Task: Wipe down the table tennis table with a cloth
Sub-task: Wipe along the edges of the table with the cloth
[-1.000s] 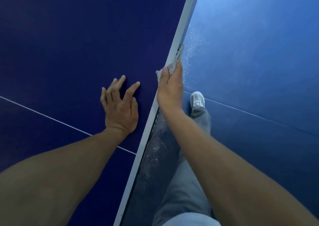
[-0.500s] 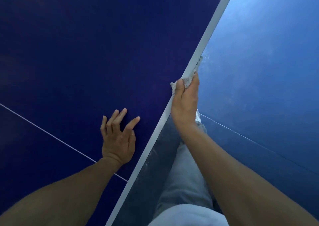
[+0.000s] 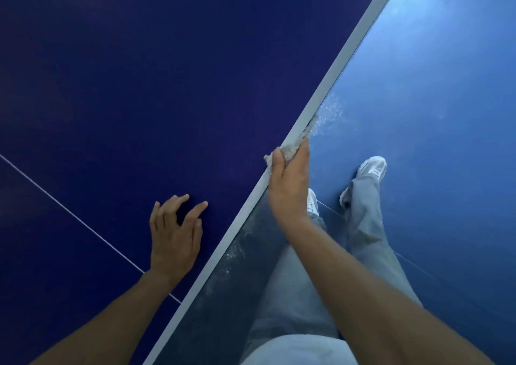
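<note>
The dark blue table tennis table (image 3: pixel 167 85) fills the left and middle of the view, with a white side edge (image 3: pixel 343 66) running diagonally. My right hand (image 3: pixel 290 186) grips a pale, dusty cloth (image 3: pixel 293 145) and presses it against that white edge. The cloth is mostly hidden under my fingers. My left hand (image 3: pixel 176 233) rests on the tabletop beside the edge, fingers spread and holding nothing. A thin white line (image 3: pixel 69 214) crosses the tabletop near my left wrist.
A lighter blue floor (image 3: pixel 432 113) lies to the right of the table, with pale dust specks near the cloth. My legs in grey trousers (image 3: pixel 296 286) and white shoes (image 3: pixel 372 166) stand close along the table's side.
My right hand with the cloth has kept sliding along the white edge. My left hand has shifted along the tabletop, and its fingers now arch up. A second foot has come into view.
</note>
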